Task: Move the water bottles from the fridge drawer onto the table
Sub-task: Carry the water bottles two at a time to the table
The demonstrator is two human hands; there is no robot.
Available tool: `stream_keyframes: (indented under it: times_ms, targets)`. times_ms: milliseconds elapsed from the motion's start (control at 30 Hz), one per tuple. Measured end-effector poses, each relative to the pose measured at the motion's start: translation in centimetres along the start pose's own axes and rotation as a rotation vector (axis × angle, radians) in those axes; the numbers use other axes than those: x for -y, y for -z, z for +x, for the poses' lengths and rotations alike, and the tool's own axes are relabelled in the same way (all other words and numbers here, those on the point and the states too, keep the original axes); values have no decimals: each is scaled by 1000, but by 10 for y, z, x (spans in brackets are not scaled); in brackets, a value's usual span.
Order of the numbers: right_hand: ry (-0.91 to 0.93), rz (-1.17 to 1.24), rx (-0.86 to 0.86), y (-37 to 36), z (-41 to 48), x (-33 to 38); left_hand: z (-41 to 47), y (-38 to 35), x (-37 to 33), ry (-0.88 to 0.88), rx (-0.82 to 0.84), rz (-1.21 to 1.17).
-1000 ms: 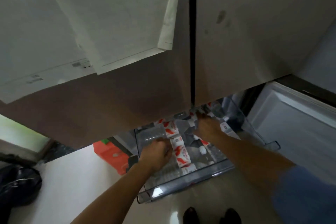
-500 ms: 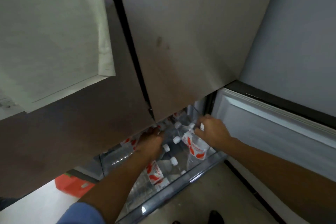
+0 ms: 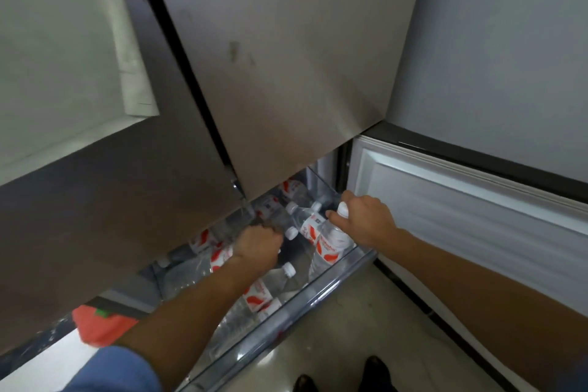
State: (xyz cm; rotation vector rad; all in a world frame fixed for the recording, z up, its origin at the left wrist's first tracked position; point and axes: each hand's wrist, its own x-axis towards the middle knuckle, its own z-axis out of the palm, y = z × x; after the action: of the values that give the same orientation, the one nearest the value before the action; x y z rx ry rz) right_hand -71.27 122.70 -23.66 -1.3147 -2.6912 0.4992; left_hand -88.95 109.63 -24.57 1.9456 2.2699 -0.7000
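The clear fridge drawer (image 3: 321, 297) stands pulled out at the bottom of the fridge, filled with several clear water bottles with white caps and red-and-white labels. My right hand (image 3: 362, 222) grips the neck of one water bottle (image 3: 329, 247) at the drawer's right end, its white cap showing above my fingers. My left hand (image 3: 258, 247) reaches into the middle of the drawer with fingers curled round another bottle (image 3: 270, 222), mostly hidden under the hand. More bottles (image 3: 257, 294) lie beneath my left forearm.
The closed upper fridge doors (image 3: 286, 73) hang over the back of the drawer. An open white-lined lower door (image 3: 461, 216) stands to the right. An orange-red object (image 3: 101, 326) sits on the floor at left. My shoes (image 3: 375, 372) are on the tiled floor below.
The view has swung left to right and closer. My left hand moved from the drawer's left part to its middle; my right hand shifted to the right end and closed on a bottle neck.
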Motion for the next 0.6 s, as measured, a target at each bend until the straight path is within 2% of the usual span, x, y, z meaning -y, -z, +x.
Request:
stream_keyframes:
  times_ms: [233,333,467,600]
  targets:
    - [214,-31,17,7,-8,23,-60,8,11,38,-211,-45]
    - [326,-36,20,10,-13,32,-84,10,11,105,-214,-50]
    - [500,-28,-44,20,-23,36,-123,12,16,269,-217,-51]
    - [612,77,-113,51,-33,50,-172,19,24,560,-348,-271]
